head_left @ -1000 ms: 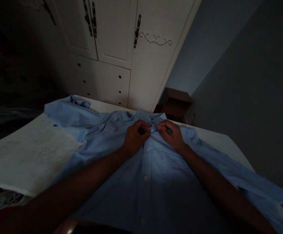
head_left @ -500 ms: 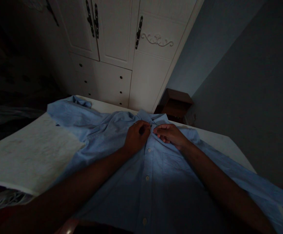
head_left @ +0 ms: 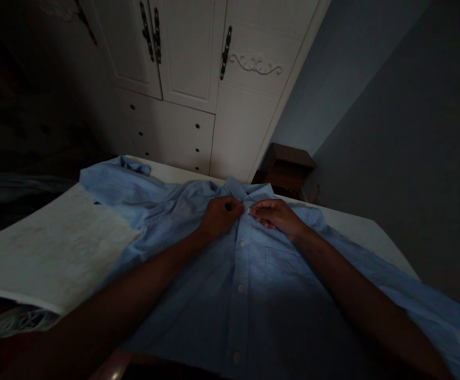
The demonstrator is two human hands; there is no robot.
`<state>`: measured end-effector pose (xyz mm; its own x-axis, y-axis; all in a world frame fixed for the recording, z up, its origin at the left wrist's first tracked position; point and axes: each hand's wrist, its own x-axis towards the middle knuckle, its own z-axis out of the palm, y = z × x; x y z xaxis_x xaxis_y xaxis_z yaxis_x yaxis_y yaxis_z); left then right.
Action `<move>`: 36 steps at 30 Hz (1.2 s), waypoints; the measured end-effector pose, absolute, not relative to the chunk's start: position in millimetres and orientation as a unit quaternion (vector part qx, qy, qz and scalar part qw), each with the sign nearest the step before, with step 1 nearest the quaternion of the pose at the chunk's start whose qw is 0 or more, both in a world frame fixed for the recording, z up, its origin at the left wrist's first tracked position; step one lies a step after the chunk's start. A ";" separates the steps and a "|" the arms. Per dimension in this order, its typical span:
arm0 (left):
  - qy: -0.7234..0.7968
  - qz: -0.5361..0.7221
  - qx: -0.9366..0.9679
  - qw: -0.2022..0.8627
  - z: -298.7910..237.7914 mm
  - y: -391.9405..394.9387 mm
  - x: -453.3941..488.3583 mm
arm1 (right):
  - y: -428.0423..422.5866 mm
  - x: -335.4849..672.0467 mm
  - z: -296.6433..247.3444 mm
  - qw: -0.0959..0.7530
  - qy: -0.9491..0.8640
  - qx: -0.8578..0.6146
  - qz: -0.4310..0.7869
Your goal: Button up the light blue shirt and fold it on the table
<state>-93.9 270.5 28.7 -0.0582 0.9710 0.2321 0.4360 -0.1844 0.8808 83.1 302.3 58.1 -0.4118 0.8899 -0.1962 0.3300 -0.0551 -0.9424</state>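
A light blue button-up shirt (head_left: 198, 211) lies face up, collar (head_left: 262, 192) at the far side and sleeves spread left and right. Just below the collar, my left hand (head_left: 219, 214) pinches the left edge of the button placket (head_left: 244, 229). Opposite it, my right hand (head_left: 277, 215) is closed at the placket, thumb and finger at a small white button (head_left: 249, 210). Lower down the placket, several buttons, one of them a white button (head_left: 242, 244), sit in a row. A chest pocket (head_left: 281, 258) shows under my right forearm.
The shirt rests on a white table (head_left: 51, 237). Behind it stands a white wardrobe (head_left: 186, 68) with drawers. A brown wooden cabinet (head_left: 289, 158) is at the back right by the grey wall (head_left: 404, 132). A shoe (head_left: 19, 321) lies below the table's near left edge.
Both hands stay at the top of the placket with only slight finger shifts. The small white button by my right fingertips shows more clearly now.
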 end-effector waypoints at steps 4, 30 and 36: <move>0.564 0.435 0.649 0.268 28.0 271.2 -97.4 | 304.7 83.3 50.1 0.267 -0.663 -0.460 0.526; 0.602 0.188 0.776 0.004 22.7 274.8 -114.7 | 312.4 91.1 9.1 0.341 -0.800 -0.443 0.218; 0.597 0.172 0.784 -0.006 26.0 275.3 -121.4 | 316.6 93.7 3.7 0.404 -0.726 -0.467 0.304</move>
<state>-121.4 275.3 26.0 0.2279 0.9336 0.2764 0.9376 -0.2870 0.1964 93.7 316.6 3.7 -0.2384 0.9229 0.3025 0.4314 0.3797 -0.8184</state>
